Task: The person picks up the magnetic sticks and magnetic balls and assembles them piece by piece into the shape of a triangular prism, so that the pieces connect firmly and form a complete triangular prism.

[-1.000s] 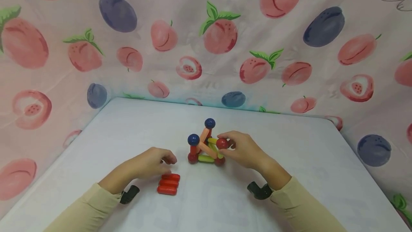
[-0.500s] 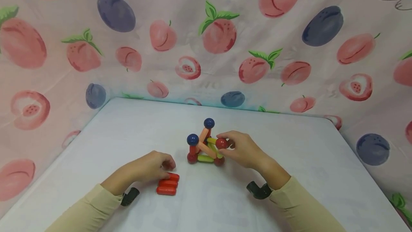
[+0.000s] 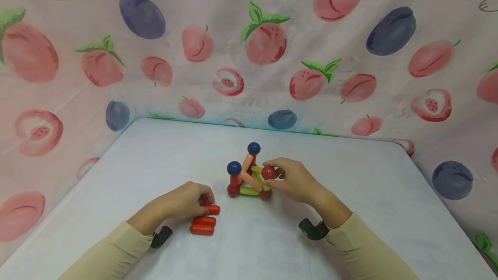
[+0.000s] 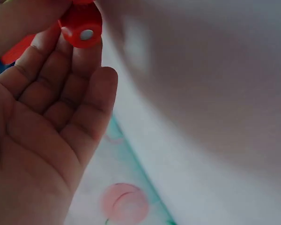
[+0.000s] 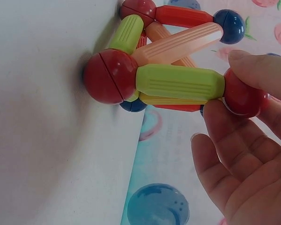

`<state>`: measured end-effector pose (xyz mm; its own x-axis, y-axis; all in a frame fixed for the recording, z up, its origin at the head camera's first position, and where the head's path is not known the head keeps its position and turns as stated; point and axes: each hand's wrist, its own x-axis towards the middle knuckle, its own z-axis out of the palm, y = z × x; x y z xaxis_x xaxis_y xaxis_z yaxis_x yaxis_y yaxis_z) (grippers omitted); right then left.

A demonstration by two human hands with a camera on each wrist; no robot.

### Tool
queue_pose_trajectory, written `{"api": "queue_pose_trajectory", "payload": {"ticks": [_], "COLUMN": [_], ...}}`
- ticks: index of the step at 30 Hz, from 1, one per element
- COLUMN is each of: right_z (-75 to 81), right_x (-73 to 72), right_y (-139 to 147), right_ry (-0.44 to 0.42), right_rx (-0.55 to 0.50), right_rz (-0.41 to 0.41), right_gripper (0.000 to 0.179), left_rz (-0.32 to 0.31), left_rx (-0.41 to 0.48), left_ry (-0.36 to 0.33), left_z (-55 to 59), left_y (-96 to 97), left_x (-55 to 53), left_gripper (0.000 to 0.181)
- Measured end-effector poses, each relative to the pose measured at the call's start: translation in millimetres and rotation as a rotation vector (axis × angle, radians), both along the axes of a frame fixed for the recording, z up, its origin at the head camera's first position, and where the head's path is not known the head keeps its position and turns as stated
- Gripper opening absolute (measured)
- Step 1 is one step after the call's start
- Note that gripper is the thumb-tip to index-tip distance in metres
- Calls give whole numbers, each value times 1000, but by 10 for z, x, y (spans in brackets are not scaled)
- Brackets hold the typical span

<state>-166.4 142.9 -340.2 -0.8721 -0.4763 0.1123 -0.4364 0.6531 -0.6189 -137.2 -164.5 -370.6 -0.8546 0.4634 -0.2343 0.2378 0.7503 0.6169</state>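
My left hand [image 3: 183,202] pinches a red magnetic rod [image 3: 212,209] between thumb and fingers, low over the white table. In the left wrist view the end of that red rod [image 4: 82,28] shows a pale round tip. Two more red rods [image 3: 202,229] lie side by side just in front of it. My right hand [image 3: 297,180] holds a red ball [image 3: 268,173] at an upper corner of a frame of magnetic rods and balls. A green rod [image 5: 180,80] joins this ball to a red ball [image 5: 110,76] on the table. Peach rods [image 3: 252,181] slant across the frame.
Two blue balls [image 3: 234,168] top the frame's other upright corners. The white tabletop [image 3: 350,172] spreads around both hands. Behind it hangs a fruit-print cloth [image 3: 233,33]. A black wrist camera [image 3: 313,229] sits under the right sleeve.
My left hand has come down onto the farthest red rod, gripped it and shifted it slightly away from the other two. The right hand keeps its hold on the red ball.
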Motion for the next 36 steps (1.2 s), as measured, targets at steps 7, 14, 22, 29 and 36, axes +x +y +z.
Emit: {"api": "queue_pose_trajectory", "payload": {"ticks": [7, 14, 22, 29, 36], "right_z": [4, 5, -12, -12, -3], "right_x": [3, -9, -30, -35, -33], "right_y": [5, 10, 32, 37, 47], "right_ry": [4, 13, 14, 23, 17], "right_rx": [-3, -7, -9, 0, 1], "right_rz": [2, 12, 24, 31, 19], "right_gripper": [45, 46, 44, 44, 45], "left_rz": [-31, -54, -86, -69, -70], "left_rx": [69, 101, 107, 100, 99], "left_ry": [130, 311, 292, 241, 232], "left_z": [412, 693, 743, 676, 624], "left_y": [33, 272, 654, 818, 862], "left_x": [-45, -158, -319, -366, -391], "left_gripper": [19, 19, 21, 17, 15]}}
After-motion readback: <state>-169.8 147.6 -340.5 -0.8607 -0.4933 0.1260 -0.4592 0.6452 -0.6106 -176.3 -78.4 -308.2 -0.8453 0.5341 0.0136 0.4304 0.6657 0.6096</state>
